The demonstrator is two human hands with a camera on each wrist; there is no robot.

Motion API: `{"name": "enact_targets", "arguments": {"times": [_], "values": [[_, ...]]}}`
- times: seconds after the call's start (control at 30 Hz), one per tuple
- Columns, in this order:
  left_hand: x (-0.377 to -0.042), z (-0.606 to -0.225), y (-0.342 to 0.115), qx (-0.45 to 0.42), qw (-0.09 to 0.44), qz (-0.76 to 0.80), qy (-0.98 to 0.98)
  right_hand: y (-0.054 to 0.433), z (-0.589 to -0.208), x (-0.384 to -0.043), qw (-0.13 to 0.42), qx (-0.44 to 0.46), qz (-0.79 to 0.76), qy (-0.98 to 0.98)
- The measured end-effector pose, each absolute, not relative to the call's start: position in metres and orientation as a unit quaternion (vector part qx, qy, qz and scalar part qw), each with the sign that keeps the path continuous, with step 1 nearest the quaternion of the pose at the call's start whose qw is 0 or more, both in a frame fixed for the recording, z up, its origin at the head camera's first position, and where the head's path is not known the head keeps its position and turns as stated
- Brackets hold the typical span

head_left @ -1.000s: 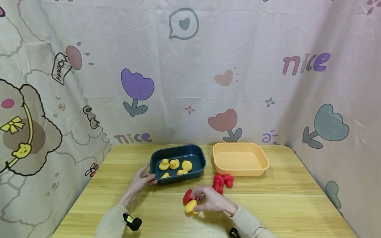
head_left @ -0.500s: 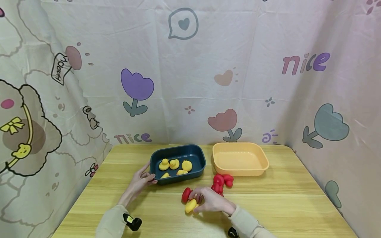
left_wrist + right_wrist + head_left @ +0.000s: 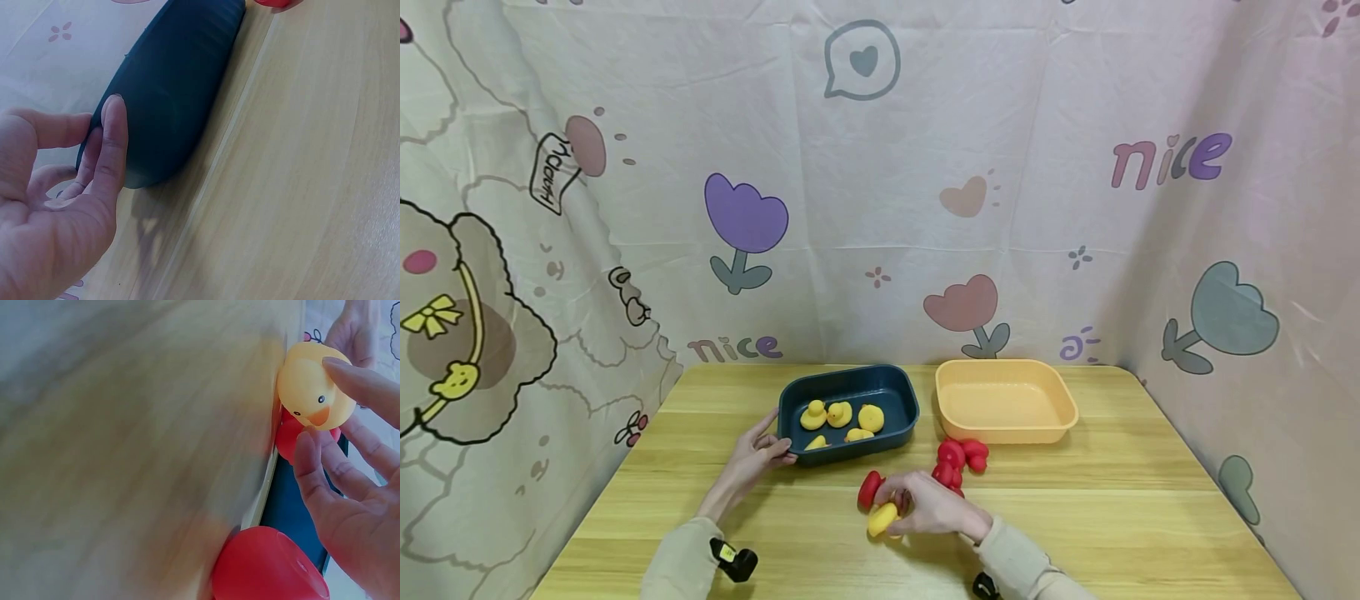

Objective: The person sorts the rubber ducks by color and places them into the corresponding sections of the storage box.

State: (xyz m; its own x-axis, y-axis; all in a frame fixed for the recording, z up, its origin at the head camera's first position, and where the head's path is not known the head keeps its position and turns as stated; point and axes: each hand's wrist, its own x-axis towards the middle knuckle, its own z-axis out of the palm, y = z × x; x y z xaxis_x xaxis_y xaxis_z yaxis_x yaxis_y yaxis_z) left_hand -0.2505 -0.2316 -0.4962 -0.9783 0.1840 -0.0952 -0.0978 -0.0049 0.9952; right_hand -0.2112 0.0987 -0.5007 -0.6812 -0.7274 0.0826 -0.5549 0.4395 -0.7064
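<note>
My left hand point(image 3: 751, 457) pinches the near left end of a dark blue basin point(image 3: 850, 454); in the left wrist view, thumb and fingers lie on either side of its wall point(image 3: 169, 94). Several yellow rubber ducks point(image 3: 839, 414) lie inside. My right hand point(image 3: 928, 504) is low over the table and pinches another yellow rubber duck point(image 3: 315, 381), its thumb on the head and its fingers at the beak side. Just beyond that duck lies a red rounded toy point(image 3: 870, 492), partly hidden by the fingers.
A pale orange basin point(image 3: 1007, 404) stands at the back right, with bare inside. Several red rubber toys point(image 3: 951, 458) lie in front of it, partly behind my right hand. A printed cloth point(image 3: 880, 167) hangs behind the wooden table point(image 3: 1112, 500).
The red toy by my right fingers has shifted slightly left. My right hand has moved very little, and the yellow duck has tilted slightly. The left hand and both basins stay in place.
</note>
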Motion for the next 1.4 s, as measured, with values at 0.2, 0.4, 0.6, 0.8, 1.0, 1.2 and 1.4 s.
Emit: {"name": "enact_targets", "arguments": {"times": [0.2,0.4,0.6,0.8,1.0,1.2,1.4], "values": [[-0.25,-0.496,-0.231,0.028,0.099,0.707,0.699,0.101,-0.5,-0.21,0.109,-0.382,-0.372,0.839],[-0.25,-0.495,-0.231,0.025,0.1,0.706,0.701,0.104,-0.499,-0.211,0.115,-0.372,-0.394,0.832],[-0.25,-0.494,-0.231,0.026,0.102,0.703,0.703,0.106,-0.497,-0.213,0.129,-0.354,-0.45,0.81],[-0.25,-0.495,-0.231,0.025,0.101,0.703,0.704,0.109,-0.501,-0.217,0.15,-0.336,-0.509,0.778],[-0.251,-0.495,-0.232,0.023,0.098,0.707,0.7,0.111,-0.497,-0.218,0.162,-0.322,-0.538,0.762],[-0.25,-0.495,-0.231,0.023,0.097,0.707,0.7,0.113,-0.493,-0.218,0.183,-0.287,-0.567,0.75],[-0.25,-0.494,-0.231,0.026,0.099,0.704,0.702,0.115,-0.492,-0.219,0.188,-0.251,-0.595,0.74]]}}
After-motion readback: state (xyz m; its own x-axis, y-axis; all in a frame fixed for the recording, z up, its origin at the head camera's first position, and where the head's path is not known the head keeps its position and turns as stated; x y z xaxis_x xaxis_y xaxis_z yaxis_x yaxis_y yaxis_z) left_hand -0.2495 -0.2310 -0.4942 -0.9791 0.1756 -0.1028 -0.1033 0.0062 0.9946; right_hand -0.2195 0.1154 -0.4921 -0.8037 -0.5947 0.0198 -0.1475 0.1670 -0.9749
